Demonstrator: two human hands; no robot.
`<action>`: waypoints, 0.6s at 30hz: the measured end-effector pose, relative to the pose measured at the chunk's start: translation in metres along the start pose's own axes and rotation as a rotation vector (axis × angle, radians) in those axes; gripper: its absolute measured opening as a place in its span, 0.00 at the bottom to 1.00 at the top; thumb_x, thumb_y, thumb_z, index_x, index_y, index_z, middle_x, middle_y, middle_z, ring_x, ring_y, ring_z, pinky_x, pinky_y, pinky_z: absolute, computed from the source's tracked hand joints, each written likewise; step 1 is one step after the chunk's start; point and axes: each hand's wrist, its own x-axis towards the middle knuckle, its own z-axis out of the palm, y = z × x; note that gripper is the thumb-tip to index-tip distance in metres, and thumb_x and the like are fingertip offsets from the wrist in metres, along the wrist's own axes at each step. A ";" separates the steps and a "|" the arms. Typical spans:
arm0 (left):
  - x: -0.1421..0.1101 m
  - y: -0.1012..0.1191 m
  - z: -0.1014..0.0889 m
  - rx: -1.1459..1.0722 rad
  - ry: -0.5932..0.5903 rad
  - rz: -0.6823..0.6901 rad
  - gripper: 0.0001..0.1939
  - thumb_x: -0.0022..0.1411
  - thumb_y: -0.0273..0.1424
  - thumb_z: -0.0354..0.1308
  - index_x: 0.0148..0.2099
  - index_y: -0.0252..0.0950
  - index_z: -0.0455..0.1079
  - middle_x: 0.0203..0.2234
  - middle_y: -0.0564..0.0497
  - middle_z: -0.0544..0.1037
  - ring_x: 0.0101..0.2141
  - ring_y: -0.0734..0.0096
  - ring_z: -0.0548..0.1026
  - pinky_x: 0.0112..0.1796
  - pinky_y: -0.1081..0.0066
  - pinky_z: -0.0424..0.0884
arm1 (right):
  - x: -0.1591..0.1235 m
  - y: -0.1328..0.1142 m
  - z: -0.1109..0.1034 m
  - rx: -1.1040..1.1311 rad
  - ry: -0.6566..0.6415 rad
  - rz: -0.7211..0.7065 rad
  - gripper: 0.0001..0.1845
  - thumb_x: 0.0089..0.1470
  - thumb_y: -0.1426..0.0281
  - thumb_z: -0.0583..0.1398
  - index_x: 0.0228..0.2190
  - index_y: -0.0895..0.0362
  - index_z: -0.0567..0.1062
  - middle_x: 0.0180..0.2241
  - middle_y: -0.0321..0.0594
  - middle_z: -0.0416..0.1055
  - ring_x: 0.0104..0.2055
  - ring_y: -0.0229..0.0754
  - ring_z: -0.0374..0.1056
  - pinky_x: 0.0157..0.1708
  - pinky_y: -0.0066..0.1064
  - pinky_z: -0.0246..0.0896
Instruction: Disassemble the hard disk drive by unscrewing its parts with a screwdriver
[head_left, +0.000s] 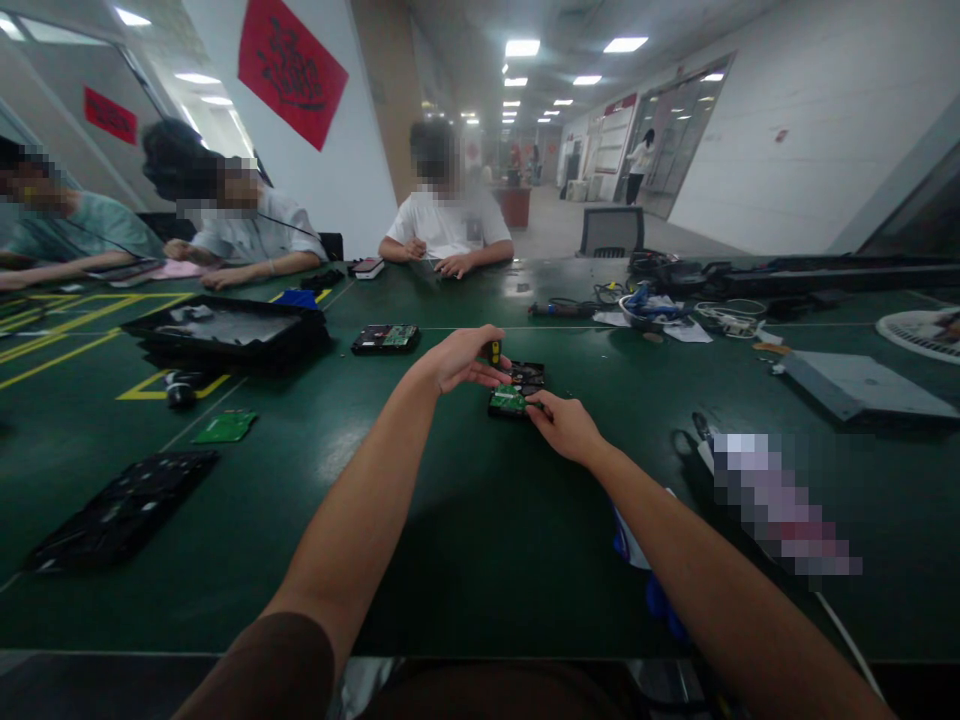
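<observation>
In front of me on the green table lies a hard drive with its dark metal side showing. A green circuit board sits at its near end. My left hand is above the drive, closed around the black and yellow handle of a screwdriver; its tip is hidden. At the near right edge of the board, my right hand has its thumb and fingers pinched together on the hard drive. Whether they press on the board or the casing cannot be made out.
Another hard drive lies ahead to the left, near a black tray. A loose green board and a black plastic part are at left. A grey metal box and cables are at right. Several people sit across the table.
</observation>
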 end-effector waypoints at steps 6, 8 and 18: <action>0.001 0.000 -0.004 0.135 -0.011 0.048 0.17 0.60 0.42 0.60 0.41 0.32 0.74 0.37 0.41 0.79 0.26 0.66 0.79 0.24 0.71 0.70 | 0.000 0.001 0.000 0.007 0.002 0.007 0.18 0.66 0.58 0.54 0.52 0.50 0.74 0.26 0.35 0.73 0.27 0.39 0.65 0.27 0.28 0.50; 0.000 0.000 -0.004 0.132 -0.021 0.040 0.17 0.60 0.42 0.60 0.42 0.33 0.74 0.37 0.41 0.79 0.26 0.65 0.79 0.24 0.71 0.70 | 0.000 0.001 0.000 0.008 0.006 0.004 0.18 0.66 0.58 0.54 0.52 0.50 0.74 0.26 0.35 0.72 0.27 0.39 0.65 0.27 0.28 0.50; 0.002 0.001 -0.002 0.005 0.013 0.017 0.14 0.61 0.40 0.58 0.41 0.34 0.69 0.37 0.40 0.79 0.28 0.64 0.80 0.25 0.70 0.70 | -0.001 0.001 0.000 0.009 -0.002 0.012 0.18 0.66 0.58 0.54 0.52 0.50 0.74 0.27 0.35 0.73 0.27 0.39 0.65 0.28 0.28 0.51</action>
